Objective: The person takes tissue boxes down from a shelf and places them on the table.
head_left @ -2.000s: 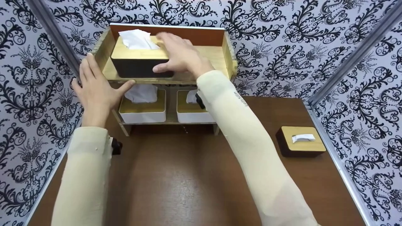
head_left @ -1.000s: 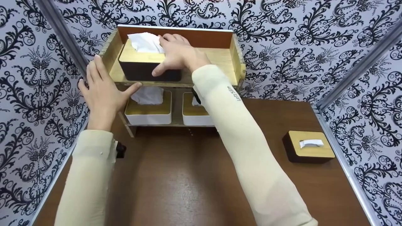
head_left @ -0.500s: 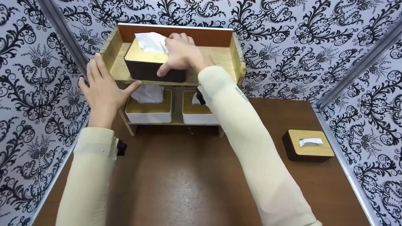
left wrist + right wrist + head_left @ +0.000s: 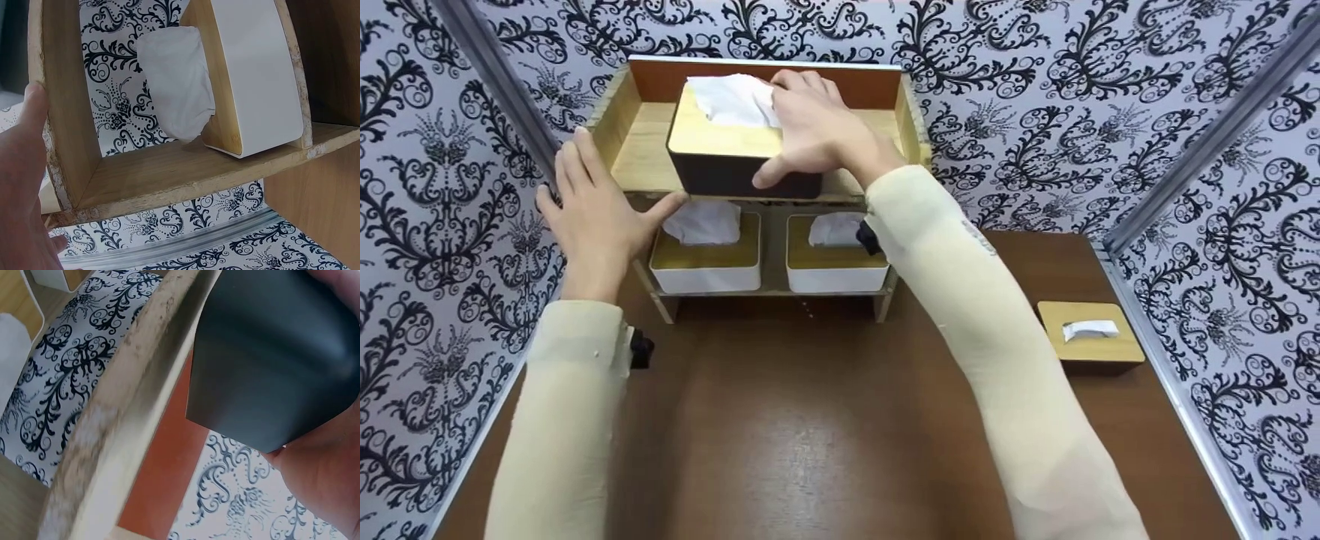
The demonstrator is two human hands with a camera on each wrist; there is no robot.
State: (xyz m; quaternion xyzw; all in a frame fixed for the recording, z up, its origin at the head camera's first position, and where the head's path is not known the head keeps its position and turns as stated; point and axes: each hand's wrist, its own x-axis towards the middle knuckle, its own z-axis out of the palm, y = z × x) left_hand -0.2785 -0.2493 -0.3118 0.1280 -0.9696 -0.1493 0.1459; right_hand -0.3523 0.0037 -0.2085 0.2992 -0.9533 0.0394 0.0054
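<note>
My right hand (image 4: pixel 825 127) grips the right end of a black tissue box (image 4: pixel 735 176) with a light wooden lid and a white tissue sticking out. The thumb is at its front face, the other fingers behind the lid. In the right wrist view, the dark box (image 4: pixel 264 365) has its corner over the top shelf; whether its base touches the shelf cannot be told. My left hand (image 4: pixel 596 210) rests at the left side of the wooden shelf unit (image 4: pixel 649 161), fingers straight. Its thumb touches the front edge of the upper board, also seen in the left wrist view.
On the lower shelf stand two white tissue boxes with wooden lids, a left one (image 4: pixel 709 279) and a right one (image 4: pixel 836 280). Another dark tissue box (image 4: pixel 1099 352) sits on the brown table (image 4: pixel 795 420) at the right. Patterned walls (image 4: pixel 1035 127) enclose the table.
My right hand has closed on the black tissue box and moved it rightward and slightly nearer along the top shelf. My left hand has stayed at the shelf's left side.
</note>
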